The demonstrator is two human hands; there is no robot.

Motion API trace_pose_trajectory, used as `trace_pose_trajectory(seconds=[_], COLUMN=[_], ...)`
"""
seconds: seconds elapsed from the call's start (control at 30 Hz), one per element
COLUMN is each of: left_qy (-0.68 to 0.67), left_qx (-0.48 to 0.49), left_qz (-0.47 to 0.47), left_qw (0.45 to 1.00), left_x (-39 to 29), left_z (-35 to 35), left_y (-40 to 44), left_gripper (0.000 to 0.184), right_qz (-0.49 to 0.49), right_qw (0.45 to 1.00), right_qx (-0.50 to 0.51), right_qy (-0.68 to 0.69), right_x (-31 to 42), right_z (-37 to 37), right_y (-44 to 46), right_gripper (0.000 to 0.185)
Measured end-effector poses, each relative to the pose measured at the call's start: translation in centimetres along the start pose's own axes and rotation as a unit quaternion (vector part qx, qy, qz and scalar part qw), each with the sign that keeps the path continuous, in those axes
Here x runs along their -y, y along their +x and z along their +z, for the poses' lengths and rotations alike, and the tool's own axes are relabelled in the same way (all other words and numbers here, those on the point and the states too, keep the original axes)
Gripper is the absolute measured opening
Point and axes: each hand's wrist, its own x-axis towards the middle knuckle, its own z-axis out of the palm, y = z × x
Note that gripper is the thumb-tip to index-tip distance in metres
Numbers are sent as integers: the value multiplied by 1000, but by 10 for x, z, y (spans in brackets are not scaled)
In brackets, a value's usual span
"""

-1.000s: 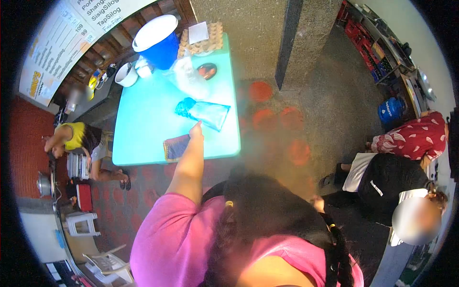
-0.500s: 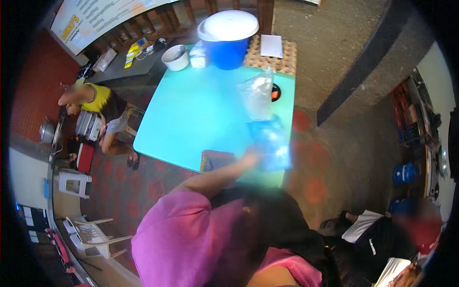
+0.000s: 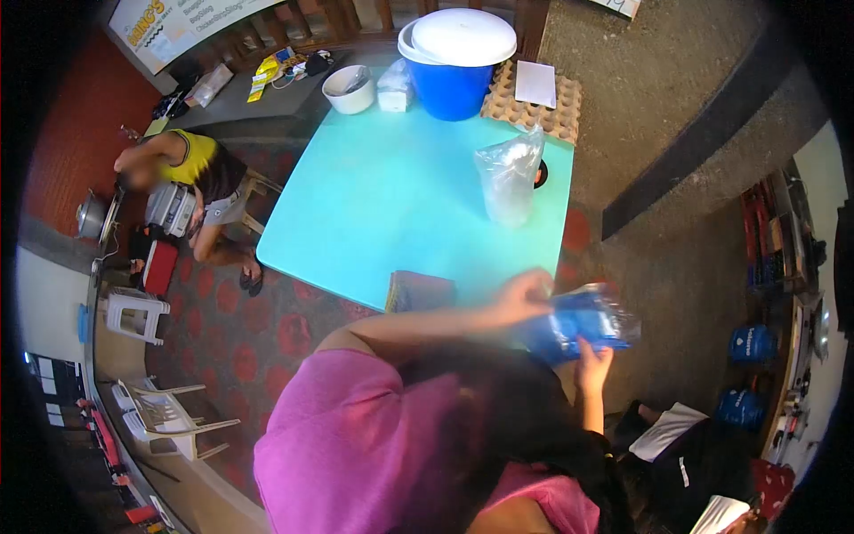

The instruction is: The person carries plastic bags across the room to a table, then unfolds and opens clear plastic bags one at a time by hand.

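Note:
A shiny blue plastic packet (image 3: 578,325) is held in front of my body, past the near right corner of the turquoise table (image 3: 374,205). My left hand (image 3: 527,295) grips its upper left edge, slightly blurred. From below, my right hand (image 3: 592,363) pinches the packet's lower edge, thumb on the near face. A clear plastic bag (image 3: 509,182) with pale contents stands on the table beyond my hands, partly covering a small black round item (image 3: 541,173). Close to my left forearm, a dark flat notebook-like item (image 3: 418,292) lies at the table's near edge.
Along the far edge are a blue tub (image 3: 452,89) with a white lid, a white bowl (image 3: 349,91) and an egg tray (image 3: 565,111) bearing a white pad (image 3: 535,84). A person (image 3: 205,169) sits at left. Another person (image 3: 676,463) is at lower right, near a pillar (image 3: 703,129).
The blue packet has left the tabletop and moved right and toward my body in my left hand. My right hand has come into view and holds it too. The view has shifted slightly.

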Motion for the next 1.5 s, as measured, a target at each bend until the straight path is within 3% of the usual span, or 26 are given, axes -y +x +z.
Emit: trace_pose_trajectory(seconds=[0.03,0.07,0.13,0.17,0.23,0.4,0.53,0.6,0.67,0.7,0.73,0.8,0.83,0.87,0.9,0.93,0.97,1.1,1.23,1.5], left_qy=[-63,1,122,178,212,342,312,103,171,142,203,239,54,208,239,133,249,185,172,158], left_qx=[-29,-102,-230,-287,-356,-301,-244,-240,-271,-281,-291,-286,-263,-268,-274,-243,-305,-359,-357,-342], left_qz=[6,64,158,195,197,231,213,107,105,88,36,146,184,112,143,216,184,61,84,63], left_qw=[998,993,952,921,889,860,893,959,941,945,934,916,945,934,920,936,900,913,914,924], left_x=[-2,-4,-20,-33,-56,-76,-20,5,47,62,61,103,122,130,98,175,156,97,79,79], left_z=[-10,-25,-64,-87,-119,-150,-154,-149,-163,-169,-169,-190,-192,-201,-179,-213,-191,-163,-154,-155], left_y=[9,19,40,51,69,120,169,185,204,210,209,221,228,235,230,258,253,243,271,254], left_gripper=[39,41,50,56,73,101,109,93,72,50,40,28,34,35,37,41,37,36,32,34], right_qz=[-9,-19,-54,-55,-41,-39,-16,2,8,26,42,66,80,93,118,98,75,9,-20,30], right_qw=[998,997,984,979,967,926,911,914,910,906,898,907,896,881,873,870,861,848,823,836], right_qx=[-49,-73,-133,-184,-231,-325,-367,-370,-392,-402,-416,-409,-434,-462,-472,-481,-492,-512,-520,-497], right_qy=[34,-16,103,74,96,188,189,165,132,134,135,70,54,38,47,47,109,138,229,230], right_x=[10,26,50,36,32,30,22,10,4,20,38,32,56,79,74,59,58,76,64,46], right_z=[-2,-12,-16,-37,-61,-85,-91,-99,-100,-88,-74,-78,-65,-50,-57,-70,-74,-52,-66,-57], right_y=[-4,-9,-22,-21,-34,-60,-75,-79,-85,-88,-90,-99,-102,-100,-100,-101,-100,-111,-102,-118], right_gripper=[30,25,25,27,27,28,26,35,29,26,24,28,29,29,28,24,21,22,24,28])
